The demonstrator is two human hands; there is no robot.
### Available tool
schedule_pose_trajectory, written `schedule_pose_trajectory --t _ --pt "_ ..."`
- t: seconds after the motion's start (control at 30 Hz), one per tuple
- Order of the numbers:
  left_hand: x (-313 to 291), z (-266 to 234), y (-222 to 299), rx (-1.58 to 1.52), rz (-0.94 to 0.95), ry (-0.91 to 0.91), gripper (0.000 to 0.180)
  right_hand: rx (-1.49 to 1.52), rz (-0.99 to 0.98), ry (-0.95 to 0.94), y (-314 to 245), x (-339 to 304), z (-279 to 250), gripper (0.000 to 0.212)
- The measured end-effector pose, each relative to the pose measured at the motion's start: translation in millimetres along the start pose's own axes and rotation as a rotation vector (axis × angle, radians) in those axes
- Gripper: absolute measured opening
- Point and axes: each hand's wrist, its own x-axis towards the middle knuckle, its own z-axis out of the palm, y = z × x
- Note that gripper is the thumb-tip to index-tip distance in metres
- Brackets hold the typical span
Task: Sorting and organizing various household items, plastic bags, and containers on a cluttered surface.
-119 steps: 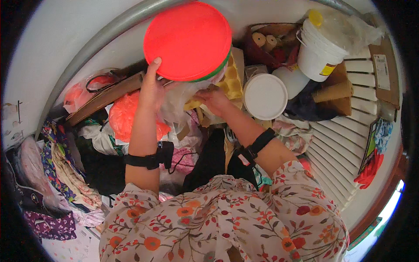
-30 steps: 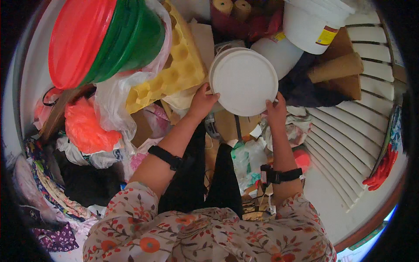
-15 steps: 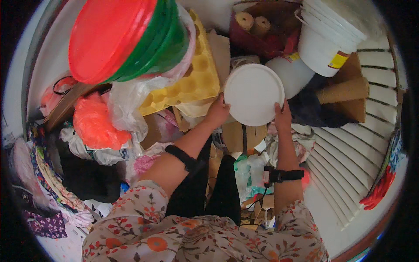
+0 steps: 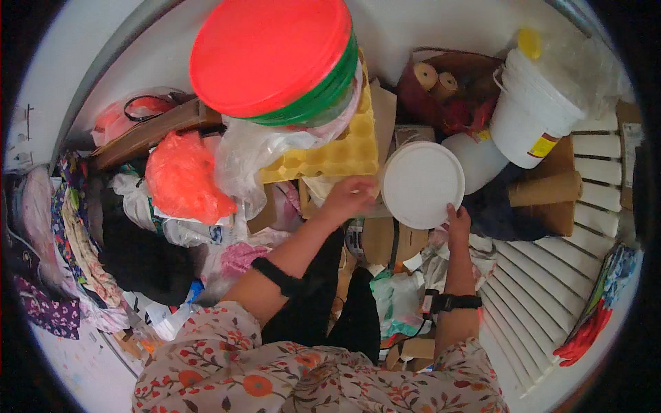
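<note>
A round white lid (image 4: 423, 184) with a raised rim is held out in front of me, its flat face up. My right hand (image 4: 458, 226) grips its lower right edge, thumb on top. My left hand (image 4: 350, 198) is just off the lid's left edge, its fingers curled and smeared by motion, so their hold is unclear. Behind my left hand lies a yellow egg tray (image 4: 351, 148). A stack of green buckets topped by a red lid (image 4: 272, 51) rests over the tray. Whether anything sits beneath the white lid is hidden.
White buckets (image 4: 533, 110) and a cardboard tube (image 4: 547, 189) lie at the right, beside a white slatted surface (image 4: 537, 289). At the left are a red plastic bag (image 4: 182, 179) and black cloth (image 4: 141, 248). Cardboard (image 4: 385, 241) and plastic bags crowd the floor.
My left hand has come off the lid's left edge. The lid, now in my right hand, has shifted right and nearer in view. The whole scene has shifted as my head turned.
</note>
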Motion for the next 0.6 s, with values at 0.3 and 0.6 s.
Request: schedule_pose_trajectory --t 0.3,0.6 --pt "-64 -116 65 -0.504 0.030 0.516 0.050 -0.032 -0.642 -0.071 -206 -83 107 0.045" --pt "-2 -151 71 -0.768 0.098 0.472 0.027 0.253 -0.210 -0.562 -349 -139 202 0.087"
